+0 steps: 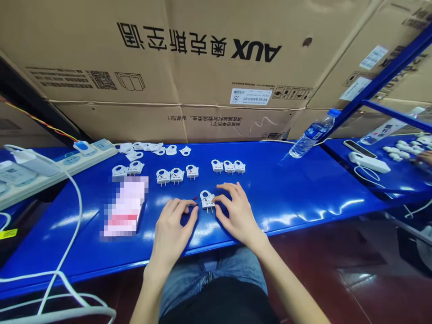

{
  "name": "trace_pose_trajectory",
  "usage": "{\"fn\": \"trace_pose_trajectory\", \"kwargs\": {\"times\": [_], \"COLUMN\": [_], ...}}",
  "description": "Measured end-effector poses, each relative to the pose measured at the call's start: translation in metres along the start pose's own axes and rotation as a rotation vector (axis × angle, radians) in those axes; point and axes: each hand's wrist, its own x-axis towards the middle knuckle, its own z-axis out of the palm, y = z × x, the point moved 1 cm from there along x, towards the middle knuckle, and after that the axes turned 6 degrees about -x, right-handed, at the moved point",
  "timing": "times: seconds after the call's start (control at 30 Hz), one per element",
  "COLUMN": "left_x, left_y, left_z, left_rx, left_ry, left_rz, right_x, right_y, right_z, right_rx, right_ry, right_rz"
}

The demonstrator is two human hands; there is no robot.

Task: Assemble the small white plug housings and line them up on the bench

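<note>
Resting on the blue table (303,193) at the frame's centre, the left hand (173,227) and right hand (236,211) flank a white plug (207,200), fingertips at its sides, fingers loosely curled, neither clearly gripping it. Above it sit rows of white plugs (177,175); a power strip (60,168) lies upper left, a water bottle (312,134) upper right.

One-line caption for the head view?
Both hands, left and right, flank a white plug part on a blue table.
</note>
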Motion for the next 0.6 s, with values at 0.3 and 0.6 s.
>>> {"fn": "trace_pose_trajectory", "kwargs": {"times": [0.3, 0.6], "left_x": [-0.0001, -0.0001], "left_y": [-0.004, -0.0025], "left_z": [0.0033, 0.0027], "left_rx": [0.046, 0.066], "left_ry": [-0.049, -0.114], "left_rz": [0.004, -0.011], "right_x": [-0.0008, -0.0029], "right_y": [-0.0002, -0.002], "right_z": [-0.0059, -0.0055], "right_rx": [0.19, 0.185], "right_ry": [-0.104, -0.141], "right_rz": [0.027, -0.019]}}
